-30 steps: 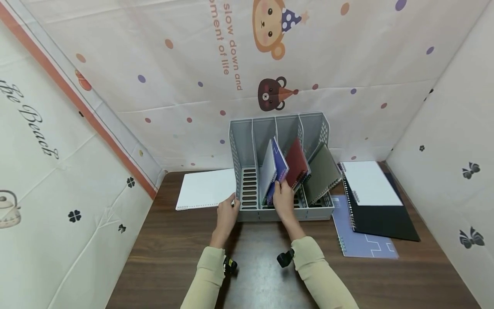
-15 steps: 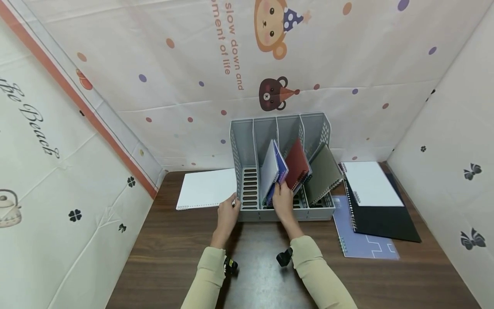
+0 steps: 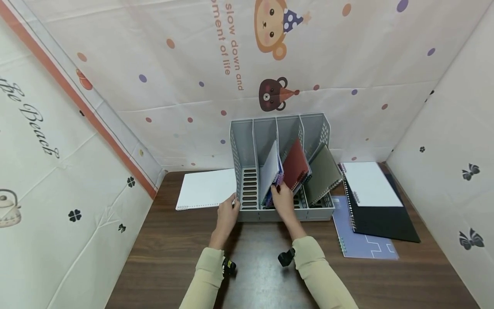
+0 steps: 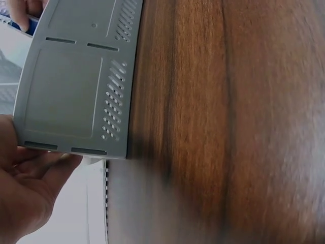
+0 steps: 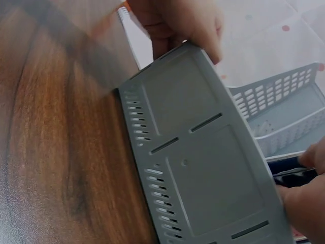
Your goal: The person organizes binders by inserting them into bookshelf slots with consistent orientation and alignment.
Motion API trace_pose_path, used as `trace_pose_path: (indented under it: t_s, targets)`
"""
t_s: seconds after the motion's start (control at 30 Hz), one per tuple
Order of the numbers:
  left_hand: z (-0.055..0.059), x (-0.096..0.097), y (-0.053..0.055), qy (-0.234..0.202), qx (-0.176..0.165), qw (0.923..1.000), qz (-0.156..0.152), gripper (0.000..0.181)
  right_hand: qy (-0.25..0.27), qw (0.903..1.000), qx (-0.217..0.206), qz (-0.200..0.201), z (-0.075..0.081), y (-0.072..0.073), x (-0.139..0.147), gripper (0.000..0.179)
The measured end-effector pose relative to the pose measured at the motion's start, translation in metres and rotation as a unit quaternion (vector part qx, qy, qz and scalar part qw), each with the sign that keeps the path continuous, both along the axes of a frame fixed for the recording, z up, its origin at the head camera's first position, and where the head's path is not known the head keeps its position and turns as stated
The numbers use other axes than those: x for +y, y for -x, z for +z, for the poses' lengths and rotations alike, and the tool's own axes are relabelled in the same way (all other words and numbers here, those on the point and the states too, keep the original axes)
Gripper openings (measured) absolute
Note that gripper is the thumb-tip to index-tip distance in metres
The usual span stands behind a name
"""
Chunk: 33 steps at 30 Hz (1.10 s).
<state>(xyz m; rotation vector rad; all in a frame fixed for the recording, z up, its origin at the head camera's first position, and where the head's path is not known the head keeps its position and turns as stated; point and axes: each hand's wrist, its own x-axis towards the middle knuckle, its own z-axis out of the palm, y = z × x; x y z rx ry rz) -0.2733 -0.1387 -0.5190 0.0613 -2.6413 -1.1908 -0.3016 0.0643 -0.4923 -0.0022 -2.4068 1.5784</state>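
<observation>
Four slots in one grey plastic file rack [image 3: 285, 215].
Beside a flat white spiral-bound notebook [image 3: 206, 189], the left hand [image 3: 227, 213] curls thumb and fingers round its front-left corner; in the second slot, a pale grey spiral notebook [image 3: 269, 171] leans against a blue-purple one [image 3: 279, 175] (mostly hidden), which the right hand [image 3: 283, 199] pinches, fingers barely parted.

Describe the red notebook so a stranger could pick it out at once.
On the wooden table stands a gray four-slot organizer. In its third slot from the left, just beyond the right hand, leans the red notebook. Its cover is red, between a pale notebook and an olive notebook.
</observation>
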Motion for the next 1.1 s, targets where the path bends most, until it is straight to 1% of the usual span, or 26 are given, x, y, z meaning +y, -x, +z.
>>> trace_pose_path:
  t_s: [0.07, 0.17, 0.27, 0.33, 0.4, 0.47, 0.57, 0.6, 0.67, 0.77, 0.83, 0.93, 1.1]
  targets:
    - [0.000, -0.002, 0.000, -0.007, -0.013, 0.9998, -0.014, 0.038, -0.003, 0.9999, -0.015, 0.006, 0.003, -0.002, 0.002, 0.027]
    - [0.003, -0.010, -0.002, -0.012, -0.024, 0.9990, -0.034, 0.041, -0.004, 0.9996, -0.023, 0.015, 0.006, -0.006, 0.005, 0.035]
    - [0.006, -0.020, -0.004, -0.004, -0.026, 0.9986, -0.045, 0.043, 0.001, 0.9991, -0.036, 0.023, 0.010, -0.010, 0.009, 0.041]
    - [0.008, -0.027, -0.005, 0.010, -0.023, 0.9987, -0.045, 0.041, 0.010, 0.9983, -0.052, 0.026, 0.013, -0.013, 0.012, 0.044]
    - [0.009, -0.035, -0.007, 0.026, -0.022, 0.9984, -0.044, 0.039, 0.029, 0.9965, -0.072, 0.031, 0.017, -0.017, 0.016, 0.050]
    - [0.010, -0.044, -0.008, 0.036, -0.030, 0.9980, -0.042, 0.039, 0.047, 0.9945, -0.087, 0.035, 0.022, -0.023, 0.020, 0.056]
    - [0.012, -0.057, -0.011, 0.052, -0.046, 0.9969, -0.038, 0.041, 0.058, 0.9932, -0.093, 0.039, 0.027, -0.032, 0.025, 0.063]
    - [0.012, -0.062, -0.012, 0.056, -0.052, 0.9963, -0.039, 0.042, 0.056, 0.9935, -0.091, 0.040, 0.029, -0.036, 0.027, 0.064]
    - [0.009, -0.072, -0.014, 0.086, -0.055, 0.9940, -0.037, 0.043, 0.044, 0.9943, -0.087, 0.044, 0.032, -0.044, 0.028, 0.064]
    - [0.004, -0.089, -0.016, 0.131, -0.058, 0.9887, -0.041, 0.045, 0.027, 0.9948, -0.083, 0.052, 0.038, -0.057, 0.027, 0.059]
    - [0.000, -0.101, -0.017, 0.159, -0.056, 0.9847, -0.043, 0.046, 0.018, 0.9943, -0.083, 0.065, 0.041, -0.065, 0.024, 0.055]
    - [-0.004, -0.120, -0.014, 0.181, -0.058, 0.9809, -0.042, 0.049, 0.017, 0.9917, -0.086, 0.094, 0.044, -0.076, 0.016, 0.050]
    - [-0.006, -0.146, 0.000, 0.205, -0.067, 0.9763, -0.021, 0.053, 0.046, 0.9810, -0.087, 0.167, 0.044, -0.087, -0.006, 0.046]
